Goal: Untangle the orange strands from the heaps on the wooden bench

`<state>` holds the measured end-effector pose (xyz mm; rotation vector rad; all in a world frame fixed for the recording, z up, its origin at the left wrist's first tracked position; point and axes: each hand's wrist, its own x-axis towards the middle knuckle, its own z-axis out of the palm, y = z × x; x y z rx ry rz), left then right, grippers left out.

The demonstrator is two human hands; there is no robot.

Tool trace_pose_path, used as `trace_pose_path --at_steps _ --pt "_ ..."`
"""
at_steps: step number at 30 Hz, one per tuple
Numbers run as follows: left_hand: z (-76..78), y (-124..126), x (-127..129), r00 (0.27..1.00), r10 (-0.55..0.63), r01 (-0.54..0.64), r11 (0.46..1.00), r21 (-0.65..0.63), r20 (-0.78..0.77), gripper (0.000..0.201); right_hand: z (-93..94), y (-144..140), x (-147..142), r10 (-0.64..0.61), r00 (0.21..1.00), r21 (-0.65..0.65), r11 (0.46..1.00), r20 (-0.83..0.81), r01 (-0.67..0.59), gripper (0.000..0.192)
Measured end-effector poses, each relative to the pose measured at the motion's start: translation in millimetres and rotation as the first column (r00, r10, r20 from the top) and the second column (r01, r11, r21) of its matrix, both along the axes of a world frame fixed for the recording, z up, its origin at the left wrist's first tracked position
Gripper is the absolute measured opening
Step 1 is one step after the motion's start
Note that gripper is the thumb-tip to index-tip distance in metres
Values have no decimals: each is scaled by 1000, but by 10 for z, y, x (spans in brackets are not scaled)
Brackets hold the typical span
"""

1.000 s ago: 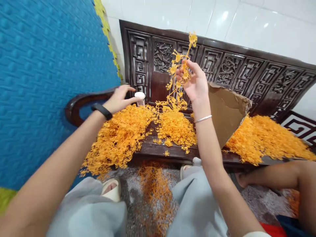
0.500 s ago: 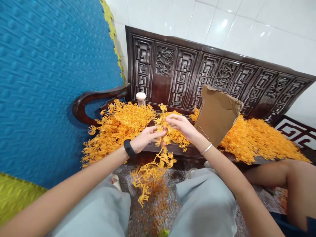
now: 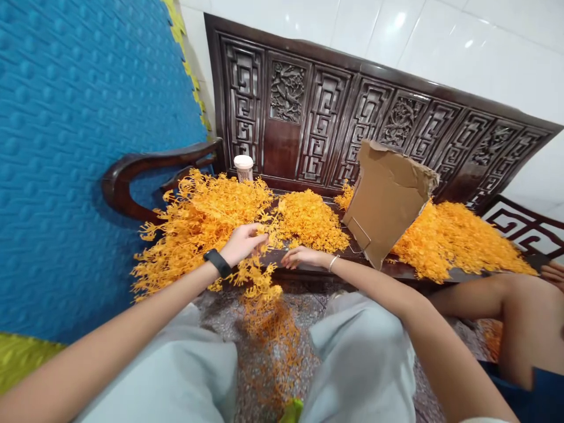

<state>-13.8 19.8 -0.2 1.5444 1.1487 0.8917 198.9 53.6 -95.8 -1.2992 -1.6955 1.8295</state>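
Observation:
My left hand (image 3: pixel 242 242), with a black band on the wrist, is closed around an orange artificial flower spray (image 3: pixel 259 283). The spray's upper tip shows past the fingers and its lower part droops over the bench edge. Apart from it, my right hand (image 3: pixel 303 257) hovers at the front edge of the bench with loosely bent fingers and nothing visible in them. Behind both hands lies a small heap of orange sprays (image 3: pixel 312 220). A larger, looser heap (image 3: pixel 194 226) rises beside my left hand.
The dark carved wooden bench (image 3: pixel 284 147) has a curved armrest (image 3: pixel 118 188) at left. A white-lidded jar (image 3: pixel 244 167) and an upright cardboard piece (image 3: pixel 388 200) stand on it. Another orange pile (image 3: pixel 462 238) lies at right, near another person's bent leg (image 3: pixel 524 317). Orange scraps (image 3: pixel 282 352) litter the floor.
My right hand has left the spray and moved down to the bench edge. My left hand has shifted left and slightly down, still holding the spray. The view has tilted a little.

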Motion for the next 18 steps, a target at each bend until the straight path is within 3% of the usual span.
trace_pose_path --at_steps 4,8,14,18 --pt "-68 16 -103 946 -65 105 988 110 -318 29 -189 153 -9 -136 990 41 990 -43 138 14" --pt "-114 -55 -149 831 -129 277 939 202 -540 28 -261 380 -46 -365 924 128 917 -110 377 8" --pt "-190 -184 -182 708 -290 470 874 123 -644 23 -214 669 -74 -523 831 130 826 -187 549 5" --pt "-274 -197 -229 666 -391 513 858 10 -635 17 -145 730 -133 -547 813 136 806 -197 575 6"
